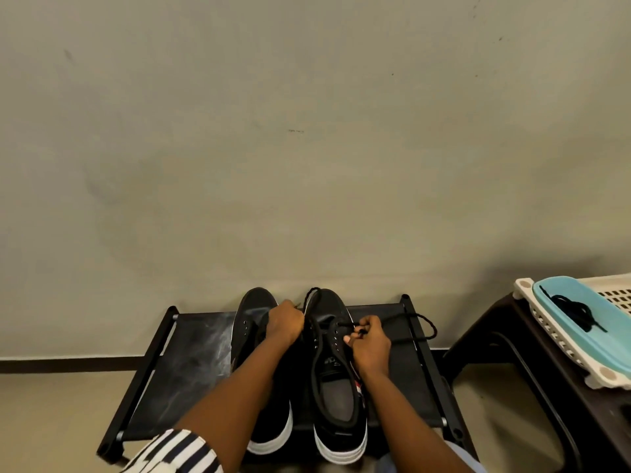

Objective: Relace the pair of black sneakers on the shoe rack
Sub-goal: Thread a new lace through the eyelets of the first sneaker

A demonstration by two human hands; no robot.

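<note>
On the shoe rack [191,353], the right sneaker [336,397] is barely begun, its lace [425,322] pinched by the right hand [370,343] and gripped in the curled left hand [285,324]; the left sneaker [252,312] seems unlaced.

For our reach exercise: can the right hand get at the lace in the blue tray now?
Probably yes, once free: the right hand pinches the sneaker lace, but nothing stands before the tray.

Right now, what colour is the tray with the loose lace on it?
The tray is light blue, seen in the head view.
</note>
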